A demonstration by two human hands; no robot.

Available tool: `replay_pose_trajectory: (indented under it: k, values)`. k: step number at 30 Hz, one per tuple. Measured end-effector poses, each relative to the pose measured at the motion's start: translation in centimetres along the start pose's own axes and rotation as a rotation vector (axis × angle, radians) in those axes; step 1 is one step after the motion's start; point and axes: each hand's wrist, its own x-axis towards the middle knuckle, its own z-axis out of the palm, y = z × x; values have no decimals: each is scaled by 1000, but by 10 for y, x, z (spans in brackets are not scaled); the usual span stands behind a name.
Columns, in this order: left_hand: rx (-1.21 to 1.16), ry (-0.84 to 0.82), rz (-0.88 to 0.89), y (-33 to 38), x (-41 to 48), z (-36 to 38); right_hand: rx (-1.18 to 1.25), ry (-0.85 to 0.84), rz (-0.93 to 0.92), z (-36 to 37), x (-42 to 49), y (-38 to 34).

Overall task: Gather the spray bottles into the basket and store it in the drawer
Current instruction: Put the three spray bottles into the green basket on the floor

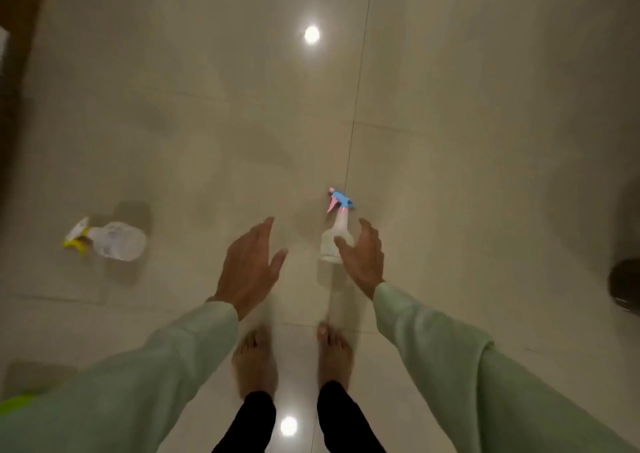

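From my remote seat the floor tiles (450, 140) were glossy beige; one spray bottle (117, 241) was clear with a yellow and white head; the other bottle (334, 234) was milky white with a blue head and pink trigger; my sleeves (166, 359) were pale mint green; the trouser legs (258, 418) were black.

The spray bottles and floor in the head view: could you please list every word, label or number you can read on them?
No readable text anywhere.
Blue-topped bottle: plain translucent body, no label visible.
Yellow-topped bottle: faint marks on the body, too blurred to read.
Floor: plain tiles, no writing.
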Motion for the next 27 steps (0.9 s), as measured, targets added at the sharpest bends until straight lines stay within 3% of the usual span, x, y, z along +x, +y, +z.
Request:
replay_pose_trajectory:
  k: [6,12,19,27]
  values:
    - [-2,-43,12,-53,77,103,63,-9,116,68,109,50]
    - [-42,-21,10,-74,103,131,266,-38,153,101,141,50]
    - [-152,87,-82,-79,48,68,458,-193,46,84,65,-12]
    - [-299,360,-295,-102,-103,-31,466,-490,-300,78,-98,-116]
